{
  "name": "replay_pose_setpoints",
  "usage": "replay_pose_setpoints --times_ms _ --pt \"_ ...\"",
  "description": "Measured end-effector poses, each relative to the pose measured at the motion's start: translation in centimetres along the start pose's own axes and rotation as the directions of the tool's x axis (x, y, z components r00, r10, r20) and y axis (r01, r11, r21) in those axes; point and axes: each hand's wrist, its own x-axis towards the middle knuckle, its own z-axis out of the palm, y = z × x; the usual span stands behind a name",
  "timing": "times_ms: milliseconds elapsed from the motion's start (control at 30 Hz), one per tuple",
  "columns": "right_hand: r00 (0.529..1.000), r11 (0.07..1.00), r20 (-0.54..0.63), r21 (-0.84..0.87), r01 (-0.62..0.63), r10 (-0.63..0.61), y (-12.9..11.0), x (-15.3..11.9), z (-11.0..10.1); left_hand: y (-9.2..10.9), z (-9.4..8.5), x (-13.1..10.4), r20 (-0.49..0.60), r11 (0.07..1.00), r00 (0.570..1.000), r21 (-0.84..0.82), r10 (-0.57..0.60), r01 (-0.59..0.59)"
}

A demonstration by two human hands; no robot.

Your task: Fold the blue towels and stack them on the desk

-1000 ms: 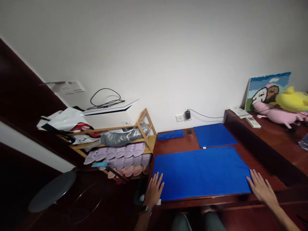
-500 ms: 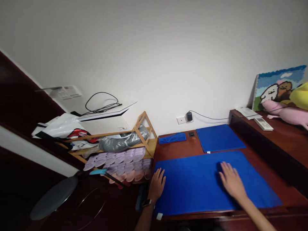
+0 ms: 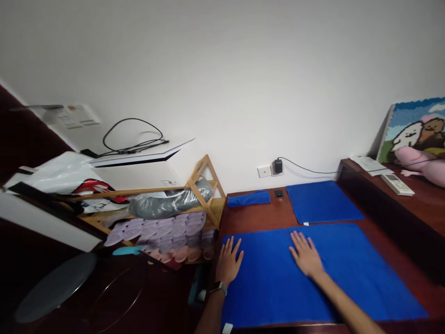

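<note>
- Big blue cloth (image 3: 274, 273) lies flat on the red-brown table (image 3: 257, 218), at the near side. A white tag (image 3: 227, 328) pokes out at its near left corner.
- The left hand (image 3: 229, 262) is open, palm down, with its fingers apart, at the left edge of the big cloth. A watch (image 3: 218, 287) is on that wrist.
- The right hand (image 3: 306, 256) is open too, palm down over the middle of the big cloth, fingers pointing to the far side. I cannot tell how hard it presses.
- A smaller blue cloth (image 3: 321, 202) lies flat at the far right, just beyond the big one.
- A thin folded blue cloth (image 3: 248, 198) lies at the far left of the table.
- A black plug (image 3: 278, 165) is in the wall behind.
- To the left, a wooden rack (image 3: 217, 211) holds rows of slippers (image 3: 165, 227).
- To the right, a white remote (image 3: 397, 184) lies near a pink toy (image 3: 422, 164).
</note>
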Motion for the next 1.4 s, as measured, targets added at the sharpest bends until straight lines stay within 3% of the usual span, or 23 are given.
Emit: replay_pose_setpoints --times_ms 67,167,267,333,533,667,767,867,933,1000,1100,1167,1200,1233,1300,1333,1400 --pt "0.991 0.987 -0.008 -0.088 -0.136 0.136 7.8 -0.1 -1.7 0.1 -0.1 0.1 -0.003 1.0 1.0 0.005 -0.001 0.001" --pt "0.922 0.91 -0.047 -0.149 -0.387 0.384 18.6 -0.5 -3.9 0.1 0.0 0.2 -0.011 1.0 1.0 0.016 0.004 -0.004" --pt "0.898 0.888 -0.075 -0.134 -0.441 0.434 24.6 -1.2 -4.7 -0.1 0.2 0.4 -0.012 1.0 1.0 0.024 0.005 -0.005" --pt "0.903 0.895 -0.094 -0.127 -0.428 0.419 25.6 -1.5 -4.6 -0.3 0.3 0.5 -0.006 1.0 1.0 0.028 -0.002 0.002" --pt "0.909 0.907 -0.141 -0.108 -0.408 0.392 24.8 -1.6 -3.9 -0.2 0.9 0.7 -0.008 0.996 0.997 0.037 -0.08 0.081" --pt "0.907 0.906 -0.143 -0.098 -0.412 0.397 24.7 -1.3 -4.9 0.0 0.6 1.0 0.026 0.994 0.994 0.036 -0.106 0.105" --pt "0.907 0.887 -0.095 -0.19 -0.422 0.411 23.3 -0.1 -6.8 -0.1 -0.1 1.4 0.114 0.99 0.983 0.023 -0.141 0.139" --pt "0.924 0.878 -0.08 -0.293 -0.379 0.373 18.5 1.7 -7.9 -0.2 -0.6 1.5 0.138 0.989 0.979 0.008 -0.15 0.151" --pt "0.967 0.921 -0.088 -0.295 -0.255 0.239 12.4 2.8 -7.2 -0.3 -0.4 1.2 0.079 0.99 0.987 -0.004 -0.138 0.139" --pt "0.997 0.975 -0.073 -0.222 -0.012 -0.004 4.5 3.3 -5.1 -0.4 0.1 0.9 0.022 0.992 0.992 -0.02 -0.127 0.127" --pt "0.969 0.968 0.013 -0.028 0.248 -0.248 -7.9 3.1 -1.0 -0.5 0.8 0.5 -0.012 0.993 0.993 -0.038 -0.114 0.113" --pt "0.951 0.953 0.068 0.057 0.299 -0.302 -13.8 2.7 1.3 -0.6 1.0 0.4 -0.023 0.992 0.993 -0.049 -0.116 0.115" --pt "0.947 0.949 0.082 0.08 0.304 -0.31 -15.6 2.5 2.0 -0.6 1.1 0.4 -0.03 0.991 0.992 -0.055 -0.122 0.12" --pt "0.946 0.947 0.084 0.093 0.307 -0.314 -16.3 2.4 2.4 -0.6 1.1 0.5 -0.036 0.99 0.991 -0.062 -0.13 0.128" --pt "0.952 0.951 0.063 0.097 0.294 -0.301 -15.0 2.3 2.3 -0.6 1.0 0.5 -0.041 0.988 0.989 -0.072 -0.143 0.14" --pt "0.96 0.959 0.051 0.088 0.271 -0.276 -12.9 2.3 1.9 -0.5 0.9 0.5 -0.041 0.987 0.988 -0.074 -0.148 0.145" --pt "0.985 0.985 0.038 0.045 0.168 -0.17 -6.6 2.0 0.6 -0.5 0.8 0.6 -0.034 0.985 0.987 -0.074 -0.158 0.155"
